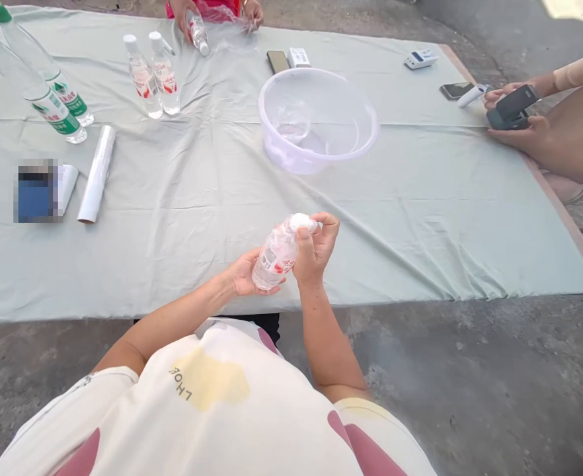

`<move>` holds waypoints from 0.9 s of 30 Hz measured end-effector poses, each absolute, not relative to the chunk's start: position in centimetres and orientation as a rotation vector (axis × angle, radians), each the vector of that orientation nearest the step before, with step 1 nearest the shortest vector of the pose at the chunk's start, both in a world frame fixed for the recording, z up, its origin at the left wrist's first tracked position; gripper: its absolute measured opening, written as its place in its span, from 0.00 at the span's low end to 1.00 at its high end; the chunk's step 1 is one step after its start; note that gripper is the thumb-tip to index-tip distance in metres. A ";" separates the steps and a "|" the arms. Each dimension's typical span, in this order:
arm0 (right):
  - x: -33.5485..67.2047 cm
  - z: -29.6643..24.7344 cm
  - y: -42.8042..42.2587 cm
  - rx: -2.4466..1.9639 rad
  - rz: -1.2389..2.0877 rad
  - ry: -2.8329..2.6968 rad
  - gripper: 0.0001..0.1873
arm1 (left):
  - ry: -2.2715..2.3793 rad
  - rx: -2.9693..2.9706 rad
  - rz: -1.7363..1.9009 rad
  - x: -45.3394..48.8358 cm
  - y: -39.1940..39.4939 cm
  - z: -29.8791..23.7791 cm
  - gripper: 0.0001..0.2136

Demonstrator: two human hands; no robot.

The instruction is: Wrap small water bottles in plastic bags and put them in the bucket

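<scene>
A clear plastic water bottle (pixel 270 263) with red print on its label is tilted up to the right above the near part of the table. My left hand (pixel 248 274) cradles its lower end, fingers wrapped under the base. Up at the neck, my right hand (pixel 318 250) pinches around the white cap (pixel 301 222) with thumb and forefinger. Something clear and shiny, like plastic film, seems to cover the bottle's upper part. Beyond the bottle stands a pale translucent basin (pixel 294 155) with crumpled clear plastic (pixel 291 129) inside.
Two white-capped bottles (pixel 153 82), two larger green-capped bottles (pixel 56 109) and a film roll (pixel 97 173) stand or lie at left. Across the table, a person's hands (pixel 185 16) hold a bottle and clear plastic. At right, another person's hands (pixel 519 129) hold a dark device.
</scene>
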State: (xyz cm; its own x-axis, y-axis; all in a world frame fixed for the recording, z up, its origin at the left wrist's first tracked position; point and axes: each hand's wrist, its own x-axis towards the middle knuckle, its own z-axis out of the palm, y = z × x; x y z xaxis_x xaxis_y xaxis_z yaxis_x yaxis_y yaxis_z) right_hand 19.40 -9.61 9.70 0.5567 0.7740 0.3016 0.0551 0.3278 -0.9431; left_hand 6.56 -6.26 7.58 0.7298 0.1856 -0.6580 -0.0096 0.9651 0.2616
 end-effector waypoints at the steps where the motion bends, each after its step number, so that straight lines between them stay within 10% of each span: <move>1: 18.7 10.1 -9.6 -1.129 0.549 -0.881 0.26 | 0.784 0.282 0.183 6.2 -5.9 7.7 0.13; 9: 16.3 11.8 -7.2 -1.350 0.632 -0.905 0.12 | 1.169 0.901 1.206 2.5 -2.5 8.3 0.10; 15: 15.5 10.4 -4.4 -1.373 1.227 -0.669 0.21 | 0.971 2.067 1.924 -1.5 -0.9 9.3 0.03; 27: 19.4 14.1 8.6 -1.793 0.352 -1.475 0.14 | 1.242 2.085 1.286 -0.7 3.2 1.3 0.34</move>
State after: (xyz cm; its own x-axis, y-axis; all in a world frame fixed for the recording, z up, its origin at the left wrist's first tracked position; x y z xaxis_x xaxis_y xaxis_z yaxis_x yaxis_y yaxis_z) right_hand 19.38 8.64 14.10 0.2902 0.9230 0.2528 0.7090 -0.0300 -0.7045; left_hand -0.74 3.17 1.30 0.1854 0.8403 0.5095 0.4801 -0.5298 0.6991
